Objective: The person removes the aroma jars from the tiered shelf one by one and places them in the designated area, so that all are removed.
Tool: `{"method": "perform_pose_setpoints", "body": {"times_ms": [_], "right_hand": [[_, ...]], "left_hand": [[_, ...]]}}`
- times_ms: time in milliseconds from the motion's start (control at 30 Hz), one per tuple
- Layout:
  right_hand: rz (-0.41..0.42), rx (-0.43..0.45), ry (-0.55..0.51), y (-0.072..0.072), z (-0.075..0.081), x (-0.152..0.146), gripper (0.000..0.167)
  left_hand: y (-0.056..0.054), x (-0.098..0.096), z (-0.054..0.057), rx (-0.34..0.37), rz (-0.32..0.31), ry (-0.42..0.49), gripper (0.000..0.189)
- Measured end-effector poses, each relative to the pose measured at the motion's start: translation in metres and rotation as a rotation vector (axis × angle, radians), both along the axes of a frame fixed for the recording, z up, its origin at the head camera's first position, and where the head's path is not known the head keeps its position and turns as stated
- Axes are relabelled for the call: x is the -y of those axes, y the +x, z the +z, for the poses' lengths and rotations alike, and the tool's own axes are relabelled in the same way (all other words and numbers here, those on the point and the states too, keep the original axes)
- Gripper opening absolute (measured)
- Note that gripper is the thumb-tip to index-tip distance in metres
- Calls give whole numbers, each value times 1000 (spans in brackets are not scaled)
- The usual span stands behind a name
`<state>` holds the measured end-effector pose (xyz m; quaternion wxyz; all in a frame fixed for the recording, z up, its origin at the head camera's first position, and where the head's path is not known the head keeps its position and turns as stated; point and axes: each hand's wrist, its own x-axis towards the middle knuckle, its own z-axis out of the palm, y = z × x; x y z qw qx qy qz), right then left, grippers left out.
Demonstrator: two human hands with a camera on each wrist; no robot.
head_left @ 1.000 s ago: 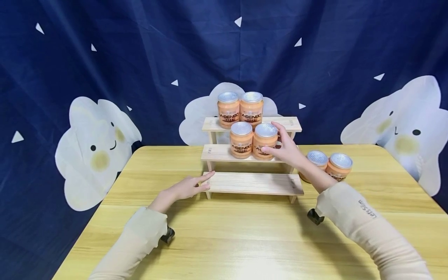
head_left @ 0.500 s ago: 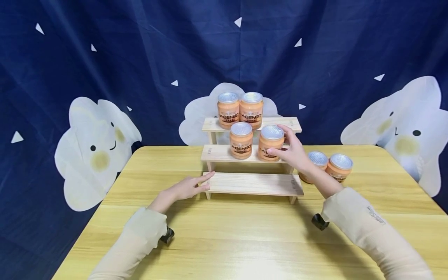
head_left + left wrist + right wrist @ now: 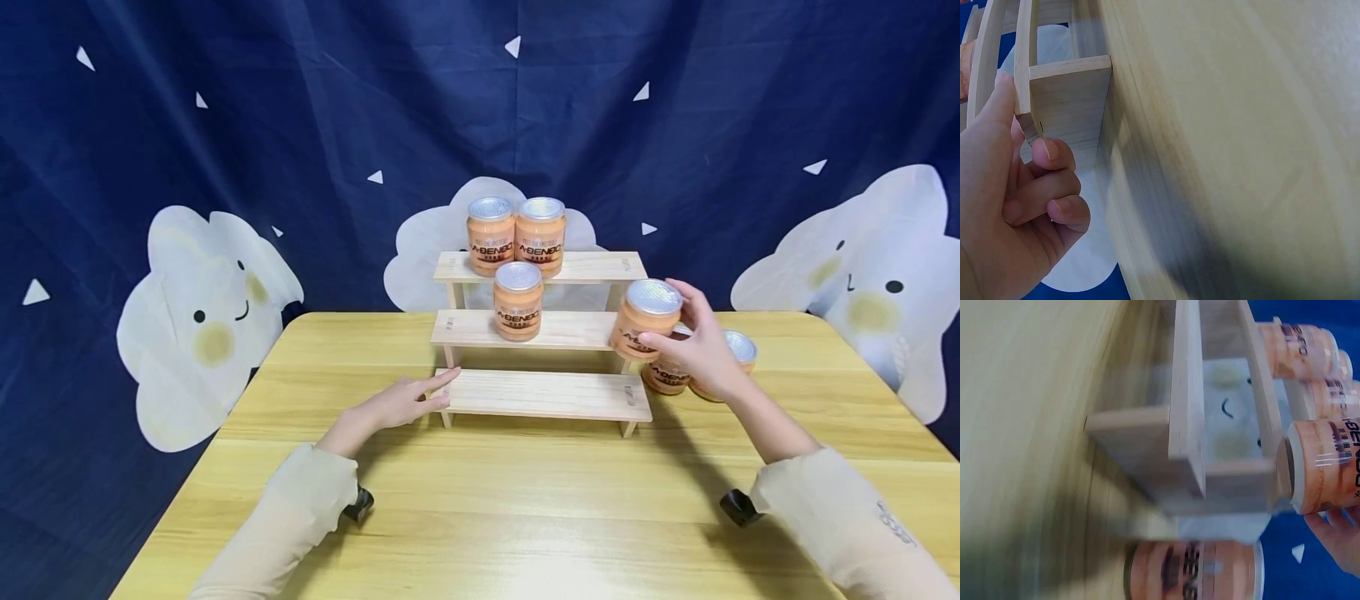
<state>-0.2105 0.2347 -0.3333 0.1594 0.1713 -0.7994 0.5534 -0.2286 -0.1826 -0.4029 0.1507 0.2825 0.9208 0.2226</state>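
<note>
My right hand (image 3: 705,346) grips an orange jar (image 3: 647,321) with a silver lid. The jar is tilted a little at the right end of the middle tier of a three-tier wooden display stand (image 3: 540,392). My left hand (image 3: 397,402) pinches the left end of the bottom tier; in the left wrist view, its other fingers (image 3: 1069,209) are curled below the board. One jar (image 3: 517,302) stands on the middle tier, and two jars, left (image 3: 491,237) and right (image 3: 541,237), stand side by side on the top tier.
Two more jars, near (image 3: 666,375) and far (image 3: 742,348), stand on the wooden table (image 3: 480,500) right of the stand, partly hidden by my right hand. A dark blue curtain (image 3: 337,100) with white cloud shapes hangs behind the table.
My right hand has carried its jar rightward along the middle tier, away from the jar beside it, to the tier's right end. My left hand has stayed in place.
</note>
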Motion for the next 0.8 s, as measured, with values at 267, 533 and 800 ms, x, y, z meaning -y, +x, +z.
{"method": "perform_pose_setpoints", "body": {"times_ms": [267, 533, 800], "right_hand": [[-130, -28, 36, 13, -2, -38, 71], [-221, -87, 26, 19, 0, -74, 68], [-352, -57, -18, 19, -5, -111, 68]], "left_hand": [[2, -1, 1, -9, -2, -2, 58], [1, -1, 1, 14, 8, 6, 58], [1, -1, 2, 18, 15, 8, 59]]}}
